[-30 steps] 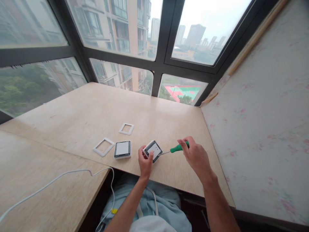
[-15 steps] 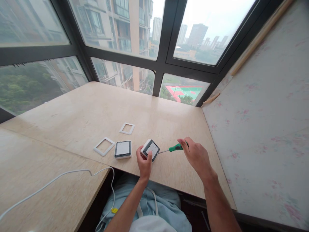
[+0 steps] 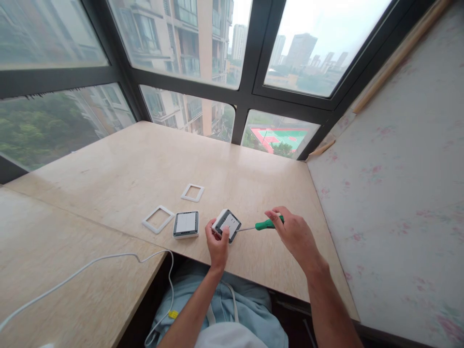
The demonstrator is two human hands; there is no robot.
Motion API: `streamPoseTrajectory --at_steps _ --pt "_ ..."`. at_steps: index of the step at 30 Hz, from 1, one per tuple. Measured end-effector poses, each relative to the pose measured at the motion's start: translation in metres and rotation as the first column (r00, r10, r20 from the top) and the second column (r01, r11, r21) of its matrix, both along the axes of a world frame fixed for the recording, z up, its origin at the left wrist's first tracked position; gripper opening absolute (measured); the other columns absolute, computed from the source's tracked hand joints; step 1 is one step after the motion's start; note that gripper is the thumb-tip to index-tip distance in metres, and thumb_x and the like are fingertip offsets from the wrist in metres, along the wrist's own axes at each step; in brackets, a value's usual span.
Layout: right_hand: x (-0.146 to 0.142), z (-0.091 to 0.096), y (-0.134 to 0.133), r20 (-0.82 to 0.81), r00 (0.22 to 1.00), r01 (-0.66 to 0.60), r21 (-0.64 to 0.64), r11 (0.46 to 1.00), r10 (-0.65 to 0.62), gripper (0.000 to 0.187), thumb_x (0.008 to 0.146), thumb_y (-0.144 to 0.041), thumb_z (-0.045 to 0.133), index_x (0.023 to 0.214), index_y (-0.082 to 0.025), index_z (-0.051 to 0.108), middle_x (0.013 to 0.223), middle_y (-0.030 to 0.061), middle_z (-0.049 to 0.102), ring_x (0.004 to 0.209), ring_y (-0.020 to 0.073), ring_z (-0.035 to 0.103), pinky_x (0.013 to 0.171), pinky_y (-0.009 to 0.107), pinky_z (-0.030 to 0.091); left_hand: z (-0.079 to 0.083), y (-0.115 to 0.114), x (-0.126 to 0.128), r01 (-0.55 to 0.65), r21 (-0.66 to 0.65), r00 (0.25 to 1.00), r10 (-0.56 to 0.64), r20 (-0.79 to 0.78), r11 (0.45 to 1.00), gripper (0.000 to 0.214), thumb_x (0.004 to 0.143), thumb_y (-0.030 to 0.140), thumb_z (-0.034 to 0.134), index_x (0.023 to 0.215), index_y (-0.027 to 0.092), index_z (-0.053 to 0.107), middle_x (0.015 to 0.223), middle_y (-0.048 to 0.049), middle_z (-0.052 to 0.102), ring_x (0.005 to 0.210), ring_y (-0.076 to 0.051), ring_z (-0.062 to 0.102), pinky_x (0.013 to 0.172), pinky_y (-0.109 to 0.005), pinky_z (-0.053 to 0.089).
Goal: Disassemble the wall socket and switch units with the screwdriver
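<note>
My left hand [image 3: 218,246] grips a wall socket [image 3: 229,225] with a white face and dark grey edge, tilted up off the counter, thumb across its front. In my right hand [image 3: 295,234] is the green handle of a screwdriver [image 3: 264,224]; fingers and thumb close around its end. The screwdriver's shaft points left, and its tip meets the socket's right edge; the exact contact point is too small to see. Left of my left hand, a wall switch [image 3: 186,224] with a white face and grey edge lies on the counter.
Two white cover frames, a nearer one [image 3: 158,219] and a farther one [image 3: 193,192], lie flat beyond the switch. A white cable [image 3: 90,263] runs over the left counter and down its edge. Windows stand behind the counter [image 3: 253,179]; a papered wall [image 3: 391,208] bounds the right.
The whole view has shifted slightly. My right hand has turned a little on the screwdriver's handle. The socket stays in my left hand at about the same tilt.
</note>
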State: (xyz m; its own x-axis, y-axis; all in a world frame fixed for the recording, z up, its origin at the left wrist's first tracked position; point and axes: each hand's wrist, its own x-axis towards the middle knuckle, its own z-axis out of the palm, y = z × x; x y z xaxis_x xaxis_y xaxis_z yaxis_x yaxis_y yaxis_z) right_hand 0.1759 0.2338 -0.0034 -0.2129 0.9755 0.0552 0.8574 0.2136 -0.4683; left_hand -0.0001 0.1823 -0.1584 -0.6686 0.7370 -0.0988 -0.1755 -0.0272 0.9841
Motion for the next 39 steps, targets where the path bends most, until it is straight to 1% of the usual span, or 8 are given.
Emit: streamPoseTrajectory --at_steps 7,12,17,22,26,30,35,39 --pt "0.005 0.0 -0.003 -0.298 0.862 -0.367 0.188 0.911 0.409 0.052 0.088 -0.022 0.059 0.137 -0.026 0.042 0.122 0.0057 0.054 0.108 0.0137 0.057 0.097 0.03 0.045 0.001 0.002 0.0 -0.019 0.005 0.999 0.019 0.037 1.0 0.068 0.077 0.052 0.067 0.126 0.013 0.041 0.109 -0.0105 0.054 0.088 -0.016 0.059 0.077 -0.027 0.051" --pt "-0.007 -0.003 0.0 -0.287 0.928 -0.202 0.144 0.969 0.236 0.055 0.09 -0.051 0.059 0.132 -0.02 0.043 0.114 0.0082 0.059 0.093 0.017 0.062 0.086 0.033 0.049 0.002 0.001 0.0 -0.02 0.005 0.998 0.019 0.06 1.0 0.07 0.076 0.053 0.068 0.126 0.013 0.041 0.111 -0.0113 0.054 0.091 -0.016 0.059 0.079 -0.027 0.051" --pt "-0.01 0.001 0.006 0.069 0.997 -0.028 0.059 0.998 0.024 0.053 0.096 -0.064 0.033 0.105 -0.017 0.056 0.081 0.007 0.064 0.072 0.028 0.06 0.061 0.038 0.04 0.002 0.001 0.0 -0.019 -0.011 0.998 0.02 0.054 1.0 0.071 0.077 0.055 0.067 0.127 0.013 0.04 0.109 -0.0106 0.054 0.088 -0.015 0.059 0.076 -0.026 0.05" --pt "-0.004 0.011 0.002 -0.206 0.9 -0.365 0.126 0.923 0.384 0.03 0.097 -0.038 0.049 0.124 -0.024 0.048 0.111 0.004 0.058 0.094 0.0142 0.059 0.082 0.029 0.047 0.0 0.004 0.0 -0.029 -0.032 1.0 0.029 0.011 0.999 0.069 0.078 0.057 0.065 0.127 0.014 0.04 0.104 -0.009 0.054 0.083 -0.014 0.057 0.071 -0.025 0.049" --pt "-0.004 0.013 -0.004 -0.25 0.811 -0.501 0.167 0.849 0.528 0.038 0.094 -0.018 0.051 0.13 -0.03 0.043 0.121 0.0021 0.052 0.107 0.0104 0.055 0.097 0.026 0.044 0.001 0.004 0.0 -0.053 -0.038 0.998 0.053 -0.017 0.998 0.069 0.078 0.06 0.064 0.124 0.013 0.044 0.106 -0.01 0.053 0.085 -0.015 0.056 0.073 -0.025 0.048" --pt "-0.015 0.012 -0.003 -0.228 0.876 -0.388 0.193 0.901 0.425 0.048 0.095 -0.036 0.054 0.138 -0.024 0.037 0.124 0.0074 0.053 0.098 0.0149 0.06 0.089 0.031 0.049 0.001 0.003 0.0 -0.035 -0.046 0.999 0.035 -0.009 0.998 0.07 0.078 0.061 0.064 0.124 0.013 0.043 0.103 -0.0093 0.054 0.082 -0.014 0.056 0.072 -0.026 0.048" --pt "-0.024 0.018 0.006 0.24 0.971 0.011 0.025 1.0 -0.017 0.057 0.097 -0.063 0.027 0.112 -0.017 0.057 0.082 0.0096 0.064 0.079 0.0338 0.063 0.064 0.043 0.044 0.003 0.003 -0.001 -0.027 -0.02 1.0 0.028 0.01 0.999 0.068 0.079 0.06 0.064 0.123 0.013 0.043 0.104 -0.0092 0.054 0.084 -0.014 0.057 0.073 -0.025 0.049" --pt "-0.014 0.02 0.008 0.01 0.981 -0.196 0.089 0.977 0.196 0.036 0.099 -0.048 0.039 0.116 -0.019 0.053 0.1 0.0073 0.063 0.087 0.0239 0.062 0.075 0.04 0.048 0.005 0.002 -0.001 -0.048 -0.022 0.999 0.049 0.014 0.999 0.069 0.078 0.061 0.064 0.122 0.013 0.043 0.103 -0.0093 0.054 0.083 -0.014 0.057 0.072 -0.024 0.048"
